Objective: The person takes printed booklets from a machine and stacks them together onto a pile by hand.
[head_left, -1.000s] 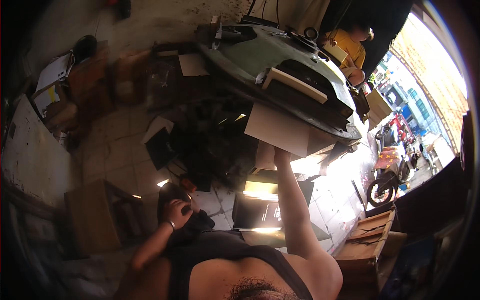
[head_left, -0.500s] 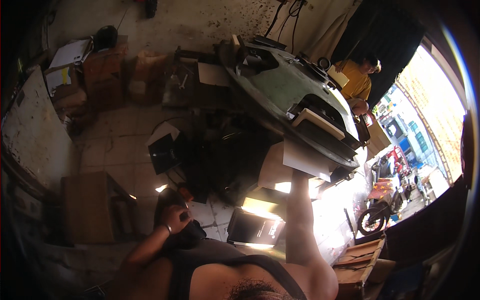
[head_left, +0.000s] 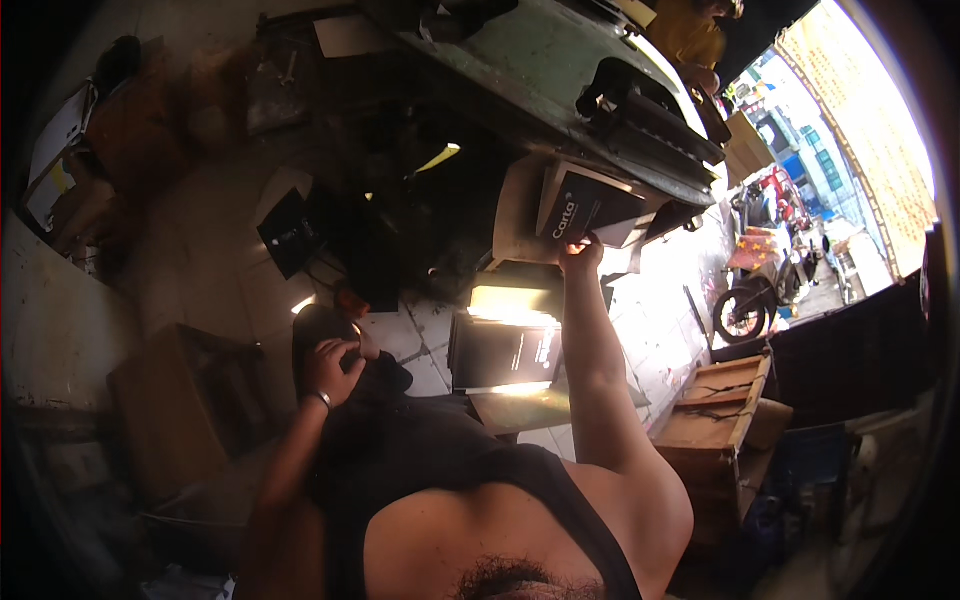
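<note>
The right hand [head_left: 580, 255] reaches out to two o'clock from the middle of the view, arm nearly straight. Its fingertips touch the near edge of a dark sheet [head_left: 607, 203], also at two o'clock; whether they pinch it or only press on it, I cannot tell. The sheet lies tilted over pale sheets [head_left: 548, 195], which show along its far and left edges, just below the rim of a green machine [head_left: 530, 75] at twelve o'clock.

The left hand [head_left: 335, 370] rests at eight o'clock on the dark trousers [head_left: 385, 375], fingers loose and partly bent, a band [head_left: 323, 399] round its wrist.

Just off the middle toward five o'clock lies a dark stack [head_left: 500, 352], with a strip of bright light along its near edge and a yellowish piece [head_left: 510, 300] just beyond it. Another dark sheet lies at ten o'clock, a carton [head_left: 150, 420] stands at eight, and a wooden crate [head_left: 712, 400] at four. A motorbike [head_left: 745, 310] stands at three. At one o'clock, partly cut off, is a person in yellow [head_left: 688, 32].
</note>
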Demonstrator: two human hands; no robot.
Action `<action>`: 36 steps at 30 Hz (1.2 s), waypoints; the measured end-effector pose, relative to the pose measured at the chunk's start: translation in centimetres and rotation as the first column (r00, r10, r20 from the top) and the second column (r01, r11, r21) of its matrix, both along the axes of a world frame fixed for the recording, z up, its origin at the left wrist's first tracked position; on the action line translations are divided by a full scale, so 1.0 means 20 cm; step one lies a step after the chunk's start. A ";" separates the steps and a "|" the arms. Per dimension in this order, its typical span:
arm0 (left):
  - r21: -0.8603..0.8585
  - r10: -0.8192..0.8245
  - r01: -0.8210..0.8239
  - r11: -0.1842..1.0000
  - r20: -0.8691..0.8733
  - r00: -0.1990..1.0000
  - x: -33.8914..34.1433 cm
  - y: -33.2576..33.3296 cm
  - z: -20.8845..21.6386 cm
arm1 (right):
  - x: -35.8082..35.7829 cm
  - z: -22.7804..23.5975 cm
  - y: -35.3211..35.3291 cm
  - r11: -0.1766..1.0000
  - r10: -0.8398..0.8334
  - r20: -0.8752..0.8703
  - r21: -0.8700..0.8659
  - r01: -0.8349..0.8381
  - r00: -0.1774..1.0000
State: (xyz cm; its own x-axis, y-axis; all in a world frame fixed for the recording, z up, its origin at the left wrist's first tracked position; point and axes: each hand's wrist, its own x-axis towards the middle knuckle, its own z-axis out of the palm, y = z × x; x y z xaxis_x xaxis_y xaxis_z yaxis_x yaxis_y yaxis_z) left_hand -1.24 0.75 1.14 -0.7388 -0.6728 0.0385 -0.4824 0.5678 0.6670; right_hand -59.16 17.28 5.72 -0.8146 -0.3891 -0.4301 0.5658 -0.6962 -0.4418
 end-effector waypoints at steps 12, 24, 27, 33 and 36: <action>-0.045 -0.094 0.092 0.995 -0.051 0.994 -0.04 -0.02 -0.02 | 1.05 -0.18 0.76 0.897 0.013 -0.218 0.433 0.085 0.976; -0.051 -0.101 0.100 0.994 -0.013 0.995 -0.03 -0.02 -0.01 | 1.15 -0.03 0.97 0.033 0.530 0.060 0.995 -0.091 0.846; -0.056 -0.089 0.089 0.994 0.006 0.996 -0.05 -0.02 0.02 | 1.13 -0.14 1.03 -0.035 0.563 0.029 0.999 -0.011 0.826; -0.047 -0.083 0.084 0.995 0.028 0.996 -0.03 -0.01 0.00 | 1.24 -0.01 0.94 0.012 0.615 -0.016 1.000 0.011 0.789; -0.054 -0.089 0.091 0.994 0.036 0.995 -0.04 0.00 0.02 | 1.26 0.04 0.90 -0.092 0.597 0.055 0.996 0.000 0.800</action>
